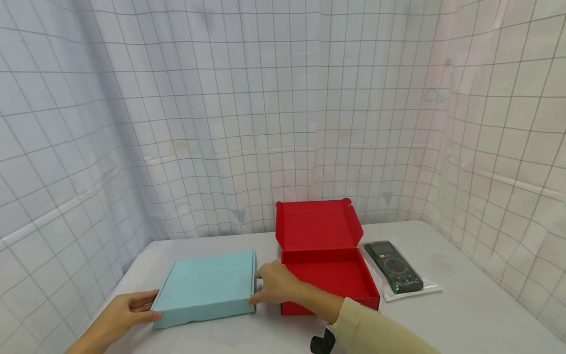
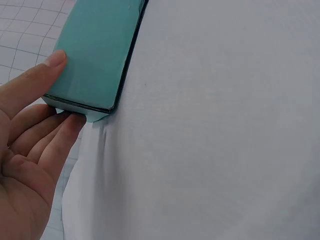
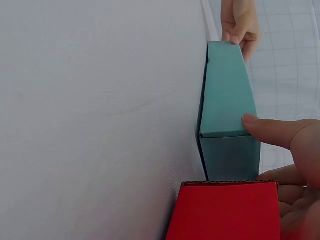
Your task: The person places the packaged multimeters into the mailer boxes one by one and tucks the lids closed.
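Teal box (image 1: 208,285), closed and lying flat on the white table (image 1: 464,314), sits at about 7 o'clock in the head view, just beside the red box (image 1: 327,275) at its 3 o'clock. Left hand (image 1: 128,307) holds the near-left corner: the thumb lies on the lid and the fingers (image 2: 60,135) press the side wall, a loose pinch rather than a full wrap. Right hand (image 1: 276,284) grips the right edge, thumb on top near the corner, fingers down the side facing the red box. Both hands are thus placed on the teal box, yet its lid is still shut and it rests fully on the table, so the work appears to be at its start. Red box stands open and shows nothing inside, its lid upright at 12 o'clock. Multimeter (image 1: 393,265) in a clear wrapper lies at 3 o'clock of the red box, untouched.
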The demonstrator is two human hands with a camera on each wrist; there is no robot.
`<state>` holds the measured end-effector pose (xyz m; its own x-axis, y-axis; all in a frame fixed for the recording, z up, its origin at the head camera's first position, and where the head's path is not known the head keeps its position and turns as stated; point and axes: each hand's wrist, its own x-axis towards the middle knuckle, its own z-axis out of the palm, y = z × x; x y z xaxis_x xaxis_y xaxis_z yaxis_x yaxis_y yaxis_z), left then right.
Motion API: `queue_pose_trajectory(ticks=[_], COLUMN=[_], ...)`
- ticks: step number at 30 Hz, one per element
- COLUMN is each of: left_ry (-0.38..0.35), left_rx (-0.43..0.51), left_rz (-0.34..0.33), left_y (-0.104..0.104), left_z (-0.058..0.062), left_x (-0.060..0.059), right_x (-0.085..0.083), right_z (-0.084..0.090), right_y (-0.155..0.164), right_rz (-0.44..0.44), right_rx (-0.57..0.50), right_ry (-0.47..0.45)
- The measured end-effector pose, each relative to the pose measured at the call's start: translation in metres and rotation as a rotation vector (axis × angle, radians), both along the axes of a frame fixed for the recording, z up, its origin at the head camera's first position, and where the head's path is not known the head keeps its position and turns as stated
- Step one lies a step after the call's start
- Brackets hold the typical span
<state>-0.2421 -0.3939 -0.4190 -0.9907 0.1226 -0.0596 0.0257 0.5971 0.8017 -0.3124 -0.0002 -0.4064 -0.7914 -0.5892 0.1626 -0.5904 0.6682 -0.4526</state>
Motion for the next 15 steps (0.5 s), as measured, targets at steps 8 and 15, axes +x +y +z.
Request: queue_pose_trajectory(ticks=[8, 15], left_ry=[0.005, 0.006], left_rx=[-0.014, 0.013], left_rz=[-0.033, -0.041], left_y=[0.004, 0.008], left_z=[0.001, 0.001], left_x=[-0.021, -0.035], right_x=[-0.008, -0.020], right_z=[0.003, 0.004], right_y=[-0.001, -0.003], right_rz=[-0.037, -0.083], right_rx=[-0.014, -0.018], right_ry=[-0.019, -0.030])
